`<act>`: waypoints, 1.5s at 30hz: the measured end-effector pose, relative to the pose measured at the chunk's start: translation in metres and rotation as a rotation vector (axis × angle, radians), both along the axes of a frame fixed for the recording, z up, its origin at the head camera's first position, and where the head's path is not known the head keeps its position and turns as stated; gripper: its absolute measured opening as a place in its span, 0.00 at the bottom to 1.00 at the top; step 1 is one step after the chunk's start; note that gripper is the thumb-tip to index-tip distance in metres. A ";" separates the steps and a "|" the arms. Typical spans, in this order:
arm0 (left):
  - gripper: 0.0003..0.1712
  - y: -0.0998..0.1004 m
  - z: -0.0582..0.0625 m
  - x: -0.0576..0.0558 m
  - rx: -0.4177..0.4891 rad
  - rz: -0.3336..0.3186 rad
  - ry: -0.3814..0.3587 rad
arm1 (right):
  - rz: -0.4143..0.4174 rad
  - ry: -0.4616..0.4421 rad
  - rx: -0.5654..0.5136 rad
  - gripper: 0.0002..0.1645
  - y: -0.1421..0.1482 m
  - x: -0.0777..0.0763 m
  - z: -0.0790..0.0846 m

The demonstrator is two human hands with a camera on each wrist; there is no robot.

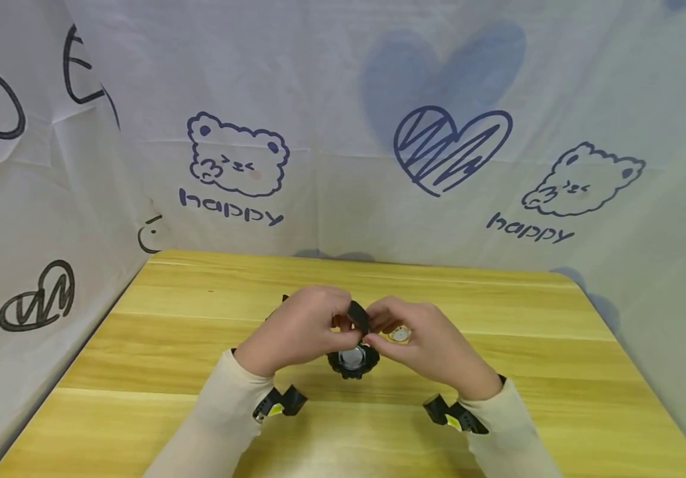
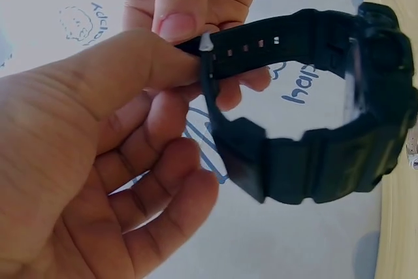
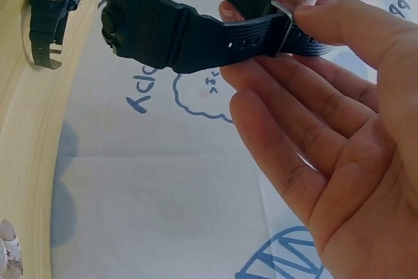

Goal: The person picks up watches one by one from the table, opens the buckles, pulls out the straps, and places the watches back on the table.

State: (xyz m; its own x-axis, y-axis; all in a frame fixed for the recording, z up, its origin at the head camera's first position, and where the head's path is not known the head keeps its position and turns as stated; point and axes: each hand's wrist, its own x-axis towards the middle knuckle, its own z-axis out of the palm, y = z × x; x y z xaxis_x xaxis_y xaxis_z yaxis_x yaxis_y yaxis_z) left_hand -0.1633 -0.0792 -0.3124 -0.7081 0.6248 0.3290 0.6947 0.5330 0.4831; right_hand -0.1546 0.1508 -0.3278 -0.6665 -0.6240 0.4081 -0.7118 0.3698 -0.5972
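Note:
A black wristwatch point(image 1: 351, 358) with a chunky case hangs between the two hands, its strap point(image 3: 209, 40) closed into a loop. My left hand point(image 1: 307, 325) pinches the strap by the buckle between thumb and forefinger; its other fingers curl loosely below, in the left wrist view. From the other side my right hand point(image 1: 426, 338) holds the strap's end, thumb on top and fingers beneath. A metal buckle point(image 3: 282, 27) shows right beside that thumb, with the strap running through it. Punched holes line the strap point(image 2: 255, 47).
A second black watch point(image 3: 52, 4) lies on the wooden table point(image 1: 468, 425), mostly behind the left hand in the head view. A pale metal watch point(image 1: 399, 334) lies behind the right hand. White printed cloth point(image 1: 343, 192) hangs along the table's back and left side.

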 end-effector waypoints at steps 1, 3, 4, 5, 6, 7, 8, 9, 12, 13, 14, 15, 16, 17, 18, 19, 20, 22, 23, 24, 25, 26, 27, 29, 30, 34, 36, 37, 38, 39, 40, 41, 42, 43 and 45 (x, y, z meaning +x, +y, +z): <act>0.09 0.000 0.000 0.000 0.000 0.000 0.015 | -0.002 0.006 -0.006 0.13 0.000 0.000 0.000; 0.09 0.001 -0.001 0.000 0.013 -0.002 0.046 | -0.004 0.020 -0.020 0.13 0.000 0.001 0.001; 0.09 0.001 -0.001 0.000 0.026 -0.003 0.059 | -0.003 0.026 -0.029 0.13 0.000 0.001 0.001; 0.09 0.001 -0.001 0.000 0.040 -0.005 0.070 | -0.003 0.030 -0.037 0.13 0.001 0.001 0.002; 0.09 0.001 -0.002 0.000 0.054 -0.006 0.083 | -0.005 0.035 -0.044 0.13 0.001 0.001 0.002; 0.09 0.001 -0.002 0.000 0.068 -0.009 0.095 | -0.007 0.039 -0.052 0.13 0.001 0.002 0.003; 0.09 0.001 -0.002 0.000 0.082 -0.011 0.105 | -0.007 0.041 -0.058 0.14 0.001 0.002 0.003; 0.09 0.001 -0.003 0.000 0.091 -0.011 0.115 | -0.009 0.041 -0.064 0.14 0.002 0.002 0.004; 0.10 0.002 -0.003 0.000 0.116 -0.015 0.143 | -0.017 0.046 -0.081 0.14 0.002 0.002 0.005; 0.11 0.002 -0.004 -0.001 0.123 -0.016 0.153 | -0.018 0.047 -0.087 0.14 0.002 0.002 0.005; 0.11 0.002 -0.004 -0.001 0.131 -0.017 0.163 | -0.020 0.049 -0.093 0.15 0.002 0.003 0.005; 0.11 0.002 -0.004 -0.001 0.138 -0.019 0.171 | -0.022 0.052 -0.099 0.15 0.002 0.003 0.005; 0.11 0.002 -0.005 -0.001 0.147 -0.022 0.173 | -0.021 0.054 -0.105 0.15 0.002 0.003 0.005; 0.12 0.002 -0.005 -0.001 0.155 -0.024 0.173 | -0.019 0.057 -0.111 0.15 0.002 0.003 0.004; 0.12 0.002 -0.005 -0.001 0.159 -0.026 0.172 | -0.016 0.059 -0.115 0.16 0.002 0.003 0.004; 0.11 0.002 -0.006 -0.001 0.160 -0.029 0.171 | -0.012 0.062 -0.119 0.16 0.002 0.003 0.003; 0.11 0.002 -0.006 -0.001 0.160 -0.033 0.168 | -0.007 0.064 -0.121 0.16 0.003 0.003 0.003; 0.10 0.002 -0.006 -0.001 0.151 -0.038 0.169 | 0.002 0.064 -0.125 0.16 0.003 0.003 0.002; 0.10 0.002 -0.006 -0.001 0.147 -0.041 0.172 | 0.006 0.065 -0.127 0.16 0.003 0.002 0.001; 0.10 0.002 -0.006 -0.001 0.141 -0.044 0.177 | 0.008 0.065 -0.128 0.16 0.003 0.002 0.001; 0.10 0.003 -0.006 -0.001 0.138 -0.050 0.181 | 0.010 0.065 -0.129 0.16 0.003 0.002 0.001; 0.09 0.003 -0.006 -0.002 0.137 -0.056 0.183 | 0.010 0.065 -0.130 0.16 0.003 0.002 0.001; 0.09 0.003 -0.006 -0.002 0.136 -0.061 0.184 | 0.011 0.065 -0.133 0.16 0.003 0.002 0.001; 0.09 0.003 -0.006 -0.002 0.138 -0.077 0.183 | 0.012 0.065 -0.137 0.16 0.004 0.002 0.001; 0.09 0.002 -0.006 -0.003 0.136 -0.084 0.184 | 0.013 0.064 -0.138 0.16 0.004 0.002 0.001; 0.09 0.000 -0.007 -0.003 0.137 -0.121 0.188 | 0.019 0.068 -0.138 0.16 0.004 0.002 0.001; 0.10 -0.002 -0.006 -0.003 0.140 -0.133 0.192 | 0.015 0.068 -0.137 0.16 0.004 0.003 0.002; 0.10 -0.003 -0.005 -0.003 0.142 -0.138 0.193 | 0.013 0.068 -0.135 0.16 0.003 0.003 0.003; 0.10 -0.003 -0.005 -0.003 0.142 -0.139 0.193 | 0.010 0.067 -0.134 0.15 0.003 0.003 0.003; 0.10 -0.004 -0.004 -0.003 0.144 -0.138 0.193 | 0.007 0.067 -0.133 0.15 0.003 0.003 0.003; 0.10 -0.004 -0.004 -0.003 0.144 -0.132 0.185 | -0.001 0.074 -0.131 0.16 0.003 0.003 0.003; 0.08 -0.004 -0.003 -0.003 0.150 -0.129 0.165 | -0.010 0.081 -0.132 0.16 0.003 0.003 0.003; 0.06 -0.004 -0.003 -0.003 0.156 -0.121 0.137 | -0.020 0.091 -0.134 0.17 0.004 0.003 0.003; 0.04 -0.003 -0.003 -0.002 0.161 -0.110 0.100 | -0.031 0.101 -0.136 0.17 0.004 0.004 0.004; 0.05 -0.003 -0.002 -0.002 0.172 -0.089 0.018 | -0.055 0.117 -0.136 0.18 0.004 0.004 0.004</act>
State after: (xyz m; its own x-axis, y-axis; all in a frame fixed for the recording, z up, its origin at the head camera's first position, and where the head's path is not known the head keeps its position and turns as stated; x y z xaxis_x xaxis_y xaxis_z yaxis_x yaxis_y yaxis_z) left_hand -0.1653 -0.0821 -0.3145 -0.6458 0.6177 0.4487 0.7447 0.3799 0.5487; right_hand -0.1506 0.1549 -0.3238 -0.6410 -0.5219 0.5629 -0.7603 0.3312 -0.5587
